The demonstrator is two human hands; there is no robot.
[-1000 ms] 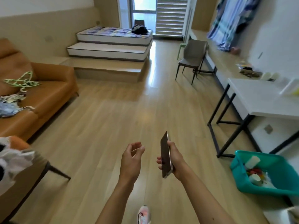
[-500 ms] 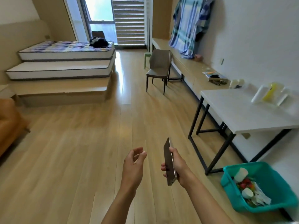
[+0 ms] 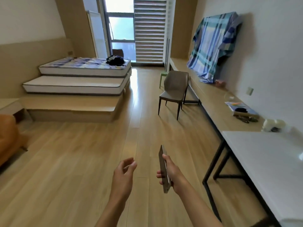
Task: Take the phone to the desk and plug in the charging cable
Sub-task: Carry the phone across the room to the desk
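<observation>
My right hand (image 3: pixel 172 175) grips a slim phone (image 3: pixel 163 166) edge-on, held upright over the wooden floor at lower centre. My left hand (image 3: pixel 123 173) hangs beside it, empty, with the fingers loosely curled and apart. The white desk (image 3: pixel 265 163) with black metal legs stands to the right of the phone. Beyond it a long wooden counter (image 3: pixel 211 99) runs along the right wall. No charging cable can be made out on the desk from here.
A grey chair (image 3: pixel 174 89) stands by the counter ahead. Stacked mattresses (image 3: pixel 78 79) on a wooden platform fill the left. An orange sofa (image 3: pixel 8 138) edge shows far left. A plaid cloth (image 3: pixel 211 46) hangs on the right wall. Small items (image 3: pixel 242 112) lie on the counter.
The view has swung right and forward: the sofa has slid off to the left, the teal bin has dropped out of view, and the desk and counter are closer. The phone stays gripped.
</observation>
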